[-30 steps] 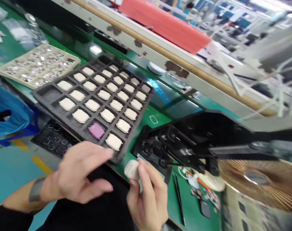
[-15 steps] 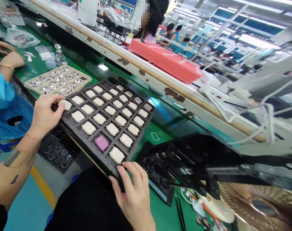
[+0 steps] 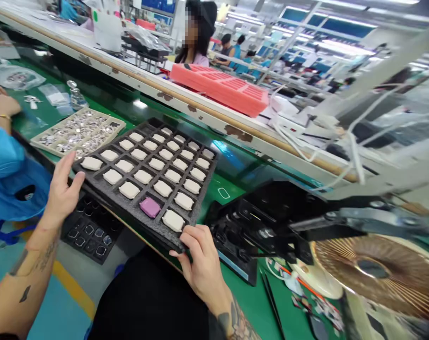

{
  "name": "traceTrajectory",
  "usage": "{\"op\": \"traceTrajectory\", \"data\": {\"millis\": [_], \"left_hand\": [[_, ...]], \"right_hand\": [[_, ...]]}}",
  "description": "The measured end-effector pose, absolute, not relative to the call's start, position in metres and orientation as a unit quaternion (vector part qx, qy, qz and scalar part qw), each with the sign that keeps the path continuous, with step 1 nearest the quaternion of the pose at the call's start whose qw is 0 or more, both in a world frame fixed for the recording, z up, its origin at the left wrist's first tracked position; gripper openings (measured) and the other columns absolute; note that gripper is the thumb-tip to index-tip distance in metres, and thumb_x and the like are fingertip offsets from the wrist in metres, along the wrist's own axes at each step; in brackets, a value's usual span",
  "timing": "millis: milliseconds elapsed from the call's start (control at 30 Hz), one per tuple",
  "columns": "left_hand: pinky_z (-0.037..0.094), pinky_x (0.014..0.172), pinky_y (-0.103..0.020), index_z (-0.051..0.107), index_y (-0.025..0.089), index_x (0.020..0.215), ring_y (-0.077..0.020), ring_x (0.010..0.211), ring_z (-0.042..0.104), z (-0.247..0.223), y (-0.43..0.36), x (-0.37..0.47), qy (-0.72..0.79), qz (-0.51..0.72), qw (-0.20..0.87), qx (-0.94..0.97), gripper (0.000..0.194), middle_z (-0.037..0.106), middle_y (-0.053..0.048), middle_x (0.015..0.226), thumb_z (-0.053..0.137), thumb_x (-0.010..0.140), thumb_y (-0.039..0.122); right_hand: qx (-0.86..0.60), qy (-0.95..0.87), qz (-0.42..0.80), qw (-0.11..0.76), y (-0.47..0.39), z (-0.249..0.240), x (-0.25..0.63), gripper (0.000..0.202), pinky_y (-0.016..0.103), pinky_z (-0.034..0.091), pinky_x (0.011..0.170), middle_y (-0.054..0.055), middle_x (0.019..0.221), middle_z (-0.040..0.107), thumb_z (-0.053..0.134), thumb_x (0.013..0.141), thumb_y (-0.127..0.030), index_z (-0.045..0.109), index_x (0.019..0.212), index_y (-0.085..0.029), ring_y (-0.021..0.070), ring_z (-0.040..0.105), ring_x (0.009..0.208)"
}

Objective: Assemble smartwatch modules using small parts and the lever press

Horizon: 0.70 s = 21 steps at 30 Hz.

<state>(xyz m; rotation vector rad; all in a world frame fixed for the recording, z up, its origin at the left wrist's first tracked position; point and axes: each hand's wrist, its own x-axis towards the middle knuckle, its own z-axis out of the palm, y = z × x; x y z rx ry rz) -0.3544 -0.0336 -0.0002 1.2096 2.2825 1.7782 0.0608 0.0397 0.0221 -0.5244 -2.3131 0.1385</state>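
Note:
A dark grey foam tray [image 3: 136, 218] with rows of pockets lies tilted across the bench edge in front of me. Most pockets hold cream-white rounded square pieces [image 3: 129, 190]; one piece near the front is purple [image 3: 150, 207]. My left hand [image 3: 63, 191] is at the tray's left corner, thumb and fingers apart, with nothing between them. Beside its fingertips, a white piece [image 3: 91, 163] sits in the corner pocket. At the near right corner, my right hand [image 3: 202, 259] grips the tray, fingers on top and thumb at the front side.
A beige compartment tray [image 3: 40, 146] of small metal parts stands at the left, near a co-worker's hand [image 3: 5, 105]. Right of the foam tray stand a black fixture [image 3: 235, 236], tweezers [image 3: 272, 302] and a gold fan [image 3: 373, 269]. A red foam tray [image 3: 217, 87] lies on the shelf.
My left hand has let go of a white piece, which now rests in the corner pocket, and its fingers have spread. My right fingers have closed on the tray's corner. The view has shifted.

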Motion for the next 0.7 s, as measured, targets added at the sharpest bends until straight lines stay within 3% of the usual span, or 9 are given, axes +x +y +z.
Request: {"op": "traceTrajectory", "data": {"millis": [33,100,167,200,267,333,400,533,700], "left_hand": [[0.051,0.129,-0.061,0.062,0.017,0.158,-0.0388,0.153,0.063,-0.002,-0.042,-0.344,0.734,0.582,-0.001,0.351,0.063,0.062,-0.02,0.168,0.068,0.105,0.052],[0.068,0.097,-0.057,0.066,0.013,0.146,-0.0379,0.117,0.08,-0.004,-0.062,-0.313,0.737,0.607,0.034,0.296,0.059,0.077,-0.023,0.138,0.058,0.11,0.059],[0.068,0.067,-0.046,0.075,0.013,0.125,-0.0324,0.081,0.082,0.0,-0.078,-0.274,0.708,0.614,0.177,0.3,0.057,0.083,-0.019,0.106,0.062,0.108,0.066],[0.068,0.064,-0.045,0.075,0.015,0.129,-0.0326,0.079,0.083,0.005,-0.083,-0.254,0.657,0.626,0.297,0.297,0.058,0.084,-0.019,0.106,0.069,0.104,0.067],[0.073,0.079,-0.048,0.068,0.023,0.146,-0.035,0.099,0.085,0.019,-0.082,-0.218,0.566,0.666,0.399,0.277,0.064,0.084,-0.017,0.123,0.085,0.096,0.06],[0.07,0.105,-0.049,0.063,0.032,0.153,-0.0346,0.131,0.078,0.035,-0.07,-0.195,0.521,0.718,0.384,0.256,0.069,0.079,-0.011,0.142,0.092,0.092,0.048],[0.063,0.119,-0.046,0.066,0.034,0.149,-0.0323,0.147,0.069,0.049,-0.052,-0.19,0.505,0.758,0.339,0.236,0.064,0.076,-0.006,0.149,0.091,0.09,0.035],[0.066,0.114,-0.042,0.073,0.028,0.133,-0.0313,0.136,0.073,0.072,-0.008,-0.223,0.481,0.774,0.34,0.231,0.061,0.08,-0.004,0.141,0.084,0.074,0.017],[0.069,0.11,-0.052,0.069,0.018,0.128,-0.0306,0.117,0.079,0.09,0.077,-0.276,0.517,0.708,0.366,0.313,0.063,0.085,-0.005,0.115,0.072,0.065,0.016]], "right_hand": [[-0.204,-0.898,0.055,0.386,0.038,0.022,0.059,0.013,0.044,0.062,0.09,0.012,0.114,0.071,0.069,0.109,-0.021,0.064,0.12,-0.018,0.0254,0.061,0.104],[-0.205,-0.886,0.056,0.412,0.035,0.023,0.053,0.009,0.044,0.061,0.09,0.011,0.111,0.07,0.068,0.11,-0.021,0.064,0.117,-0.018,0.0247,0.062,0.102],[-0.211,-0.871,0.058,0.439,0.028,0.027,0.043,0.007,0.044,0.06,0.091,0.009,0.108,0.07,0.067,0.111,-0.024,0.065,0.115,-0.019,0.0243,0.062,0.101],[-0.217,-0.863,0.061,0.451,0.023,0.028,0.037,0.007,0.044,0.061,0.092,0.009,0.107,0.069,0.067,0.111,-0.025,0.065,0.115,-0.02,0.0243,0.063,0.101],[-0.225,-0.853,0.066,0.466,0.011,0.031,0.023,0.008,0.045,0.061,0.093,0.009,0.107,0.07,0.067,0.112,-0.028,0.065,0.115,-0.021,0.0243,0.064,0.101],[-0.223,-0.855,0.073,0.462,-0.002,0.031,0.012,0.009,0.046,0.063,0.095,0.009,0.109,0.071,0.066,0.112,-0.029,0.067,0.116,-0.021,0.0245,0.064,0.101],[-0.212,-0.865,0.079,0.448,-0.011,0.027,0.008,0.017,0.048,0.066,0.098,0.012,0.118,0.072,0.064,0.111,-0.024,0.069,0.126,-0.019,0.0258,0.067,0.109],[-0.243,-0.86,0.067,0.445,-0.013,0.019,0.034,0.043,0.049,0.068,0.112,0.019,0.144,0.066,0.065,0.109,-0.018,0.064,0.152,-0.016,0.0293,0.067,0.138],[-0.379,-0.821,0.018,0.426,-0.005,0.009,0.104,0.043,0.044,0.071,0.109,0.017,0.142,0.07,0.069,0.107,-0.017,0.067,0.15,-0.018,0.0271,0.073,0.133]]}}
